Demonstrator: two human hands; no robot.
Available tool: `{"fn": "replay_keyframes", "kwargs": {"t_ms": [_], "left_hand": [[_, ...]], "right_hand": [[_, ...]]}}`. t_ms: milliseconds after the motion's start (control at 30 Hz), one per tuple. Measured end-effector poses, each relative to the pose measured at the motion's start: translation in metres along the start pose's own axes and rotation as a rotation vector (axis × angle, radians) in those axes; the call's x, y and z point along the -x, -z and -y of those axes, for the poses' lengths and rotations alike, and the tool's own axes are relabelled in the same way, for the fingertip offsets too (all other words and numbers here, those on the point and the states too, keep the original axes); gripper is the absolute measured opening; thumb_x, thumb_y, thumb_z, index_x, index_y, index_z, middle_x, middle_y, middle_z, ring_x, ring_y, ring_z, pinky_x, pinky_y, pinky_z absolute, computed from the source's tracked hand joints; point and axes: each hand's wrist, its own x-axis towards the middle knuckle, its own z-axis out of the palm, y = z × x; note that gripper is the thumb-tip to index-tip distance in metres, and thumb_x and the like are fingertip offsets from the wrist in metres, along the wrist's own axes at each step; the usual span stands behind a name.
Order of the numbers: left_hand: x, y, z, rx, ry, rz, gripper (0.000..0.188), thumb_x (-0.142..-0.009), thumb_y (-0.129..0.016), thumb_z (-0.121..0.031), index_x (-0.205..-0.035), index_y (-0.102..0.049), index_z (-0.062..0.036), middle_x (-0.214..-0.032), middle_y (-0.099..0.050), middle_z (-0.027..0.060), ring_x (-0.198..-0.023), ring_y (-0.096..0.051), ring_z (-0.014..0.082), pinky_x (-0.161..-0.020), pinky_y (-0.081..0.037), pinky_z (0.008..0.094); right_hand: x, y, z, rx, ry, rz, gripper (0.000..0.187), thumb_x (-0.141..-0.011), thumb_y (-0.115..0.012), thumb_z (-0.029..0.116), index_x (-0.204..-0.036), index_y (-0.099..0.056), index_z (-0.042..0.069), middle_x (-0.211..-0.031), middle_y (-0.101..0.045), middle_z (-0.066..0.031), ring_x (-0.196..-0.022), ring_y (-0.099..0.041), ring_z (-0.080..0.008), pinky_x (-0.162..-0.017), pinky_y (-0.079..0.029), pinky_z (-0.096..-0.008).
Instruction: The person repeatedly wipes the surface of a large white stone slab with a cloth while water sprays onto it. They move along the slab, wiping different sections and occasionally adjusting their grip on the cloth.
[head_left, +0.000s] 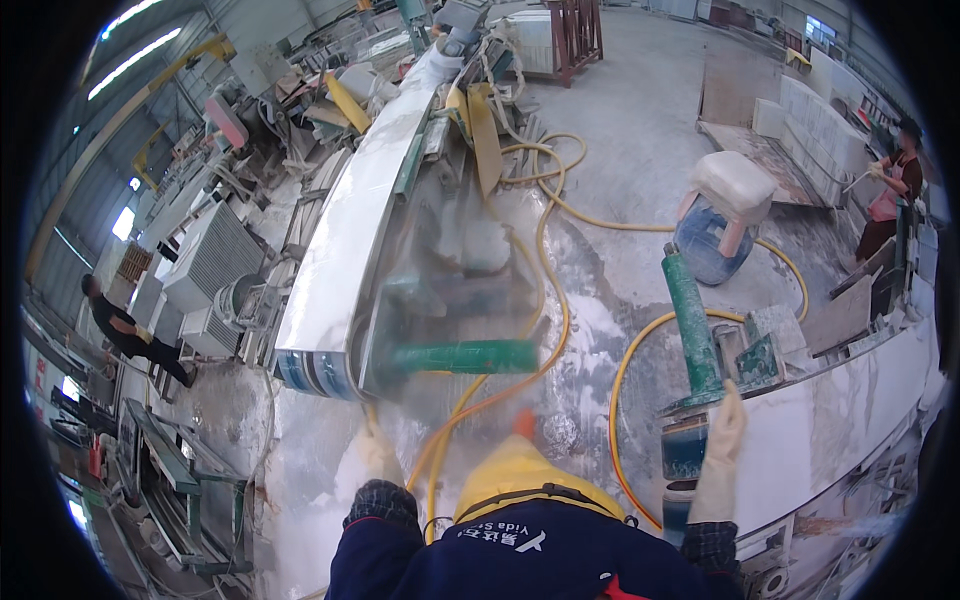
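My left hand, in a cream glove, is close to the near end of a long white stone slab with blue bands on its end. Haze blurs its fingers, and I cannot tell whether they hold anything. A green cylinder lies sideways just beyond it. My right hand, gloved alike, reaches up along the left end of a white veined slab, fingers stretched out. Its fingertips come near the foot of an upright green cylinder. A yellow apron covers my front.
Yellow hoses snake across the wet, dusty floor. A blue barrel with a wrapped pale top stands ahead right. One person is at the far left, another at the far right. Stacked slabs and a metal rack are leftward.
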Motion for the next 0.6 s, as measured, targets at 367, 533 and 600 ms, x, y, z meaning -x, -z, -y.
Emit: {"fn": "replay_keyframes", "kwargs": {"t_ms": [367, 533, 600], "left_hand": [[-0.133, 0.014, -0.074, -0.303, -0.626, -0.21, 0.042, -0.1, -0.056, -0.027, -0.134, -0.063, -0.0028, -0.126, -0.065, 0.021, -0.12, -0.057, 0.0409, -0.107, -0.042, 0.0461], [-0.212, 0.005, -0.093, -0.465, -0.872, -0.071, 0.047, -0.101, -0.054, -0.032, -0.141, -0.058, -0.0071, -0.137, -0.06, 0.0192, -0.127, -0.052, 0.0421, -0.111, -0.037, 0.0537], [-0.236, 0.0, -0.101, -0.505, -0.93, 0.063, 0.05, -0.102, -0.051, -0.034, -0.146, -0.053, -0.0085, -0.148, -0.053, 0.0199, -0.136, -0.047, 0.0428, -0.115, -0.033, 0.0546]], "right_hand": [[0.088, -0.094, 0.05, -0.099, -0.387, 0.293, 0.041, -0.108, -0.049, 0.026, -0.125, -0.07, -0.005, -0.122, -0.074, -0.0163, -0.118, -0.067, -0.0258, -0.106, -0.048, -0.0357], [0.12, -0.126, 0.018, -0.172, -0.57, 0.174, 0.042, -0.11, -0.05, 0.03, -0.122, -0.07, -0.004, -0.119, -0.074, -0.0147, -0.112, -0.068, -0.0251, -0.102, -0.05, -0.036], [0.136, -0.131, 0.004, -0.081, -0.565, 0.201, 0.042, -0.109, -0.05, 0.03, -0.121, -0.07, -0.004, -0.117, -0.074, -0.0146, -0.11, -0.069, -0.0246, -0.1, -0.051, -0.036]]}}
